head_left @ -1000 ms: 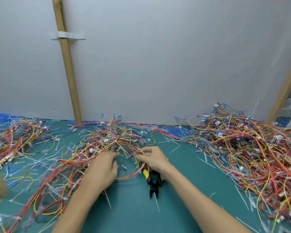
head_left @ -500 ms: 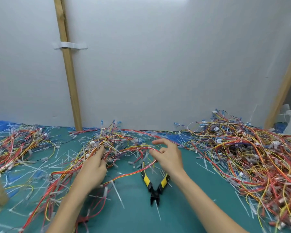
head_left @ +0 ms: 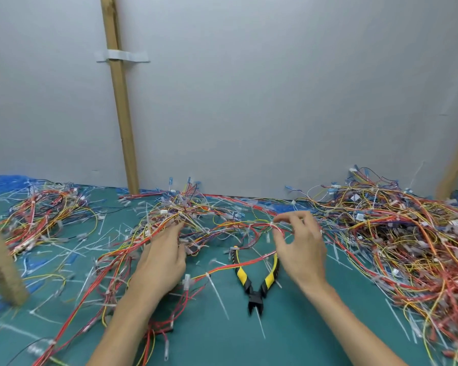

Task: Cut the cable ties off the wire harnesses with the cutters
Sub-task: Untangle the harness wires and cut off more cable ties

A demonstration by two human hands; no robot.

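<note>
Head view. Landmark: the cutters (head_left: 257, 285), lying on the green mat (head_left: 302, 334). Around them I see a big wire heap (head_left: 407, 233) to their right, a centre tangle (head_left: 185, 212) beyond and left of them, and a smaller heap (head_left: 40, 215) far to their left. Cut tie ends (head_left: 217, 294) litter the mat just left of the cutters. Beyond the cutters is a grey wall panel (head_left: 275, 101) with a taped wooden batten (head_left: 121, 114). A second wooden post (head_left: 0, 260) stands well left of them. In the way: a red harness wire (head_left: 251, 264) crosses over both cutter handles, and a white tie stub (head_left: 261, 326) lies at the blades.

The left hand (head_left: 161, 257) lies left of the cutters, fingers stretched and close together, flat on the centre tangle. The right hand (head_left: 302, 254) hovers just beyond and right of the handles. Its index and thumb curve round a raised harness loop (head_left: 249, 225) with a narrow gap. Whether they actually grip it, I cannot tell.

Versus a second ago: the right hand covered the cutter handles; now it is off them and they show bare. The left hand has gone farther into the tangle, and the loop sits higher. The cutters have not moved.

Cutters: long axis runs near-far, blades toward me, yellow-black handles spread toward the wall. Neither hand touches them.
</note>
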